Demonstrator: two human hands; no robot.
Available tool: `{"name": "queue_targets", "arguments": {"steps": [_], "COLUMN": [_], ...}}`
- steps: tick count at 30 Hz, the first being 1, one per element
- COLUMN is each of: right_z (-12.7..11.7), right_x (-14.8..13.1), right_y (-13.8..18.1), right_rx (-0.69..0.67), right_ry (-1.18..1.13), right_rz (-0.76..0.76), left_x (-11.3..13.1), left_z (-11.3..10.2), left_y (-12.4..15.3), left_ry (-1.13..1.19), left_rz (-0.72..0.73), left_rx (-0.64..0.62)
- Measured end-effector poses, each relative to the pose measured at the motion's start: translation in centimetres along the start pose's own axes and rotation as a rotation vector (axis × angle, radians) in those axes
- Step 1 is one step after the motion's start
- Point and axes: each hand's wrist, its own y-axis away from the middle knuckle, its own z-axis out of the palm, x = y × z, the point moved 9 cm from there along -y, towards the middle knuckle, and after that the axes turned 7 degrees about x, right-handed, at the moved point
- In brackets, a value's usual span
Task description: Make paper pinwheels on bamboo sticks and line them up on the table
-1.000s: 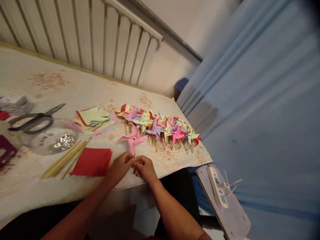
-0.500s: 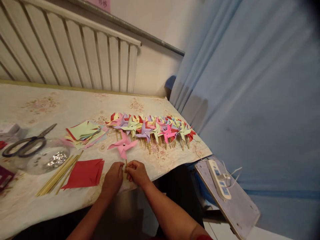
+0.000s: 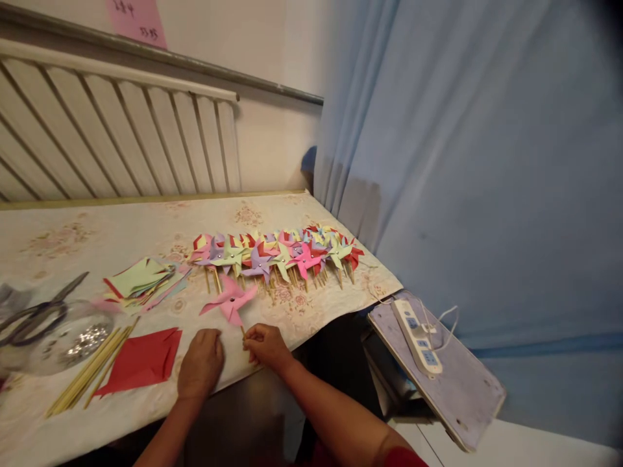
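A pink paper pinwheel [image 3: 228, 302] lies on the table near its front edge, its wooden stick pointing toward me. My right hand [image 3: 263, 347] pinches the lower end of that stick. My left hand [image 3: 200, 363] rests knuckles-up on the tablecloth just left of the stick, fingers curled, apart from the pinwheel; I cannot see anything in it. A row of several finished pinwheels [image 3: 272, 254] in mixed colours lies behind. A red paper square [image 3: 141, 368] lies to the left of my left hand.
Bamboo sticks [image 3: 86, 376], a stack of coloured paper squares [image 3: 141, 280], a glass bowl of pins [image 3: 73, 340] and scissors [image 3: 36, 312] sit at the left. A radiator [image 3: 111, 139] backs the table [image 3: 341, 295]. A blue curtain [image 3: 487, 168] and a board with a power strip [image 3: 418, 337] are on the right.
My left hand has come off the stick and moved left onto the cloth. The right hand keeps its pinch on the stick. The camera has swung right and upward.
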Motion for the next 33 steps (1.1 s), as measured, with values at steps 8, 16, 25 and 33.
{"name": "queue_targets", "arguments": {"steps": [8, 16, 25, 33], "right_z": [-7.0, -13.8, -14.5, -14.0], "right_x": [-1.6, -4.3, -3.1, -3.1], "right_y": [-0.3, -2.0, -2.5, -2.2], "right_rx": [0.093, 0.189, 0.222, 0.218], "right_ry": [0.145, 0.39, 0.466, 0.499], "right_rz": [-0.093, -0.295, -0.314, -0.319], "left_x": [0.2, 0.3, 0.3, 0.1], "left_z": [0.0, -0.1, -0.4, -0.4], "left_y": [-0.1, -0.3, -0.3, 0.0], "left_ry": [-0.082, -0.124, -0.127, -0.104], "left_rz": [0.018, 0.008, -0.029, -0.026], "left_rx": [-0.016, -0.043, -0.048, -0.045]}}
